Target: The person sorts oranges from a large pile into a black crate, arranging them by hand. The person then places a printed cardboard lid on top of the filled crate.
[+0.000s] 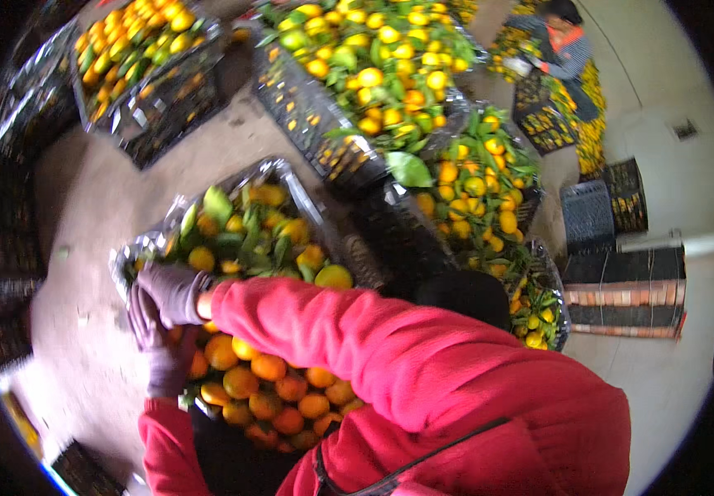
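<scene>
Both hands wear purplish knit gloves and meet at the left edge of a plastic-lined crate of citrus fruit with green leaves [258, 248]. My right hand [171, 292] reaches across from the right, its fingers bent down beside the crate's crumpled clear plastic liner [123, 263]. Just below it is my left hand [160, 350], fingers pointing up and touching or nearly touching the right. Blur and overlap hide whether either holds anything. Nearer my body, deeper orange citrus fruits [270, 387] are piled, partly covered by my red right sleeve.
Lined black crates heaped with leafy citrus [388, 62] and orange fruit [127, 43] stand ahead. More leafy fruit [481, 186] fills crates on the right. A co-worker [558, 56] is by a fruit pile at the upper right. Stacked crates [626, 291] stand at the right; a dark stack [13, 235] lines the left.
</scene>
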A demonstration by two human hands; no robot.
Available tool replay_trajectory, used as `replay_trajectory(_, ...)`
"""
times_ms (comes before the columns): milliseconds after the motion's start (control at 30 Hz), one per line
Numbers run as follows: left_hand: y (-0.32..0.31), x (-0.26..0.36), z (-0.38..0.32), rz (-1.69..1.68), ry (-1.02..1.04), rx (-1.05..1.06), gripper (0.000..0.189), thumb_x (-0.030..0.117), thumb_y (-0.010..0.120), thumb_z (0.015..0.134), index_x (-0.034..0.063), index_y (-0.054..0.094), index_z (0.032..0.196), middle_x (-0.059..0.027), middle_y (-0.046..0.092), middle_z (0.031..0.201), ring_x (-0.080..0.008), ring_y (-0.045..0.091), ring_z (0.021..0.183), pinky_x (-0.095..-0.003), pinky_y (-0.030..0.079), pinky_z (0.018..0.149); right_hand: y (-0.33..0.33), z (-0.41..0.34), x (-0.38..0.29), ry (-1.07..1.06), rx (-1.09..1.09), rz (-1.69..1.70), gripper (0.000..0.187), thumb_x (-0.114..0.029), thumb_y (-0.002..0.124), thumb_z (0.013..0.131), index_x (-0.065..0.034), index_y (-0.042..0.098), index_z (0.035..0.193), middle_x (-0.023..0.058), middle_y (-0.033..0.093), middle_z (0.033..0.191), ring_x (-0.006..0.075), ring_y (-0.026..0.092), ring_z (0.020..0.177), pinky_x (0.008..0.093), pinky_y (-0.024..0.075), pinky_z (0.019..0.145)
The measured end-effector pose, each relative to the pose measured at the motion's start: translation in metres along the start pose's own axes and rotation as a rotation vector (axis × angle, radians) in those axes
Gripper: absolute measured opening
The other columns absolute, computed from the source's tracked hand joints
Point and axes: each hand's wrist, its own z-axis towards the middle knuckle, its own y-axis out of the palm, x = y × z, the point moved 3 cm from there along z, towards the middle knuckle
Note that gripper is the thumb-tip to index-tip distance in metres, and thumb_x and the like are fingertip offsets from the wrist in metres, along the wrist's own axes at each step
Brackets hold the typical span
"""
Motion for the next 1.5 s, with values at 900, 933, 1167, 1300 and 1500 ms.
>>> replay_trajectory(900, 0.013, -0.041, -0.031, -0.17, -0.18, -0.053, 0.091, 0.01, 0.066, 0.074, 0.0062, 0.021, 0.153, -0.02, 0.023, 0.156, -0.0357, 0.024, 0.144, -0.0448, 0.02, 0.118, -0.418, -0.161, 0.346, 0.333, 0.788, -0.243, 0.023, -0.033, 0.069, 0.077, -0.0155, 0.073, 0.092, 0.0072, 0.072, 0.087, 0.0237, 0.068, 0.082, 0.0363, 0.0521, 0.08)
replay_trajectory(933, 0.012, -0.04, -0.031, -0.189, -0.18, -0.043, 0.091, 0.009, 0.066, 0.074, 0.0062, 0.021, 0.153, -0.0199, 0.023, 0.156, -0.0357, 0.024, 0.144, -0.0446, 0.02, 0.118, -0.438, -0.167, 0.356, 0.412, 0.971, -0.314, 0.018, -0.025, 0.069, 0.08, -0.0119, 0.074, 0.091, 0.0116, 0.072, 0.086, 0.0273, 0.068, 0.073, 0.038, 0.0543, 0.071)
replay_trajectory(1167, 0.007, -0.033, -0.031, -0.041, -0.149, -0.056, 0.086, 0.006, 0.069, 0.079, 0.006, 0.023, 0.151, -0.0218, 0.025, 0.154, -0.0386, 0.027, 0.142, -0.0482, 0.022, 0.117, -0.463, -0.112, 0.425, 0.848, 0.812, -0.588, 0.042, -0.031, 0.063, 0.087, -0.0096, 0.06, 0.123, 0.0131, 0.065, 0.116, 0.0346, 0.063, 0.104, 0.0462, 0.0506, 0.089)
replay_trajectory(1300, 0.007, -0.031, -0.031, -0.035, -0.135, -0.058, 0.087, 0.007, 0.07, 0.078, 0.0072, 0.022, 0.152, -0.0225, 0.024, 0.155, -0.0389, 0.026, 0.142, -0.0485, 0.022, 0.117, -0.452, -0.128, 0.411, 0.878, 0.972, -0.482, 0.043, -0.031, 0.068, 0.083, -0.0043, 0.061, 0.115, 0.0102, 0.068, 0.106, 0.0318, 0.064, 0.095, 0.0458, 0.0537, 0.08)
replay_trajectory(1500, 0.009, -0.028, -0.023, -0.141, -0.004, -0.016, 0.082, 0.006, 0.068, 0.081, 0.0069, 0.025, 0.151, -0.0221, 0.026, 0.153, -0.0381, 0.029, 0.14, -0.0458, 0.024, 0.116, -0.417, -0.183, 0.329, 0.055, 0.688, 1.174, 0.045, -0.03, 0.063, 0.092, -0.0052, 0.055, 0.129, 0.0088, 0.069, 0.107, 0.0196, 0.069, 0.086, 0.0359, 0.0578, 0.081)
